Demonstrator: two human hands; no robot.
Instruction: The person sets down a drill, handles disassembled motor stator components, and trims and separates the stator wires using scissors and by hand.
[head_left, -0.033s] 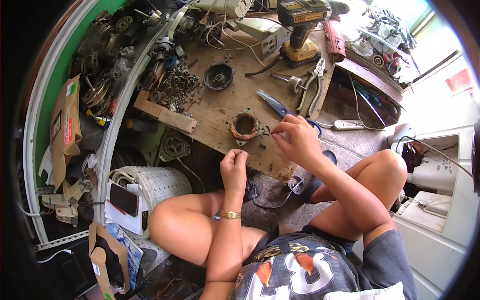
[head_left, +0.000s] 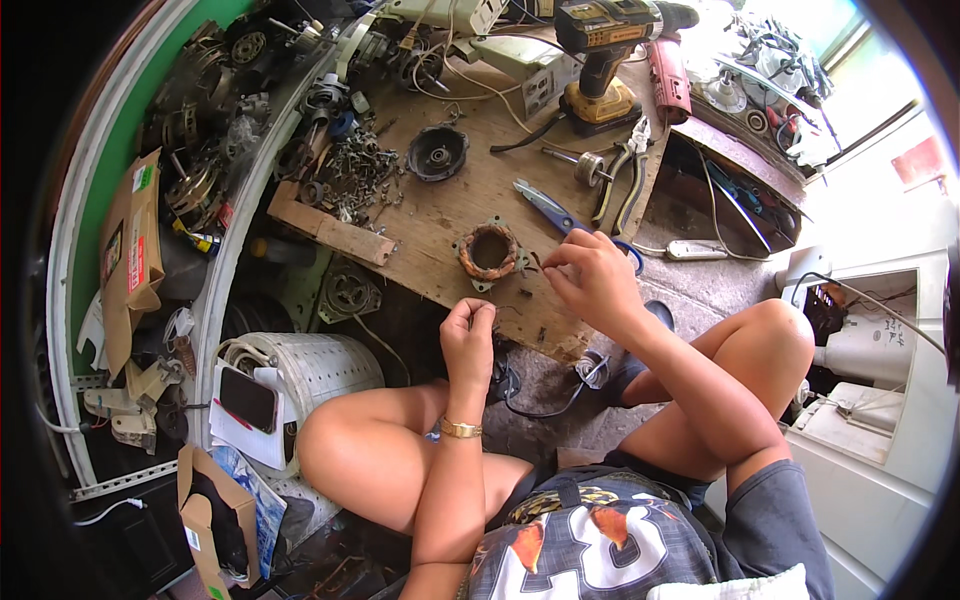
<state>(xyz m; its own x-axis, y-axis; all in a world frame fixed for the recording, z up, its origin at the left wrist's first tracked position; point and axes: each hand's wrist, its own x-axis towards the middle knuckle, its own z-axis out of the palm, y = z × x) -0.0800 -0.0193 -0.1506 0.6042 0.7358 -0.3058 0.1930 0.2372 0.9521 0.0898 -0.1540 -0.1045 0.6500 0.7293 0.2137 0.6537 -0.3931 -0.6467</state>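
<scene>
Mid-frame, the right hand (head_left: 592,275) pinches a thin wire end beside the copper-wound stator (head_left: 489,252) on the worktop (head_left: 470,190); the left hand (head_left: 468,335) below is pinched closed, apparently on the same strand. Next needs steady, even tension.

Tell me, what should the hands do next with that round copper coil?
Probably draw the right hand slightly away from the round copper-wound coil on the wooden board: its fingers pinch something thin beside the coil, while the left hand is pinched nearby.
</scene>
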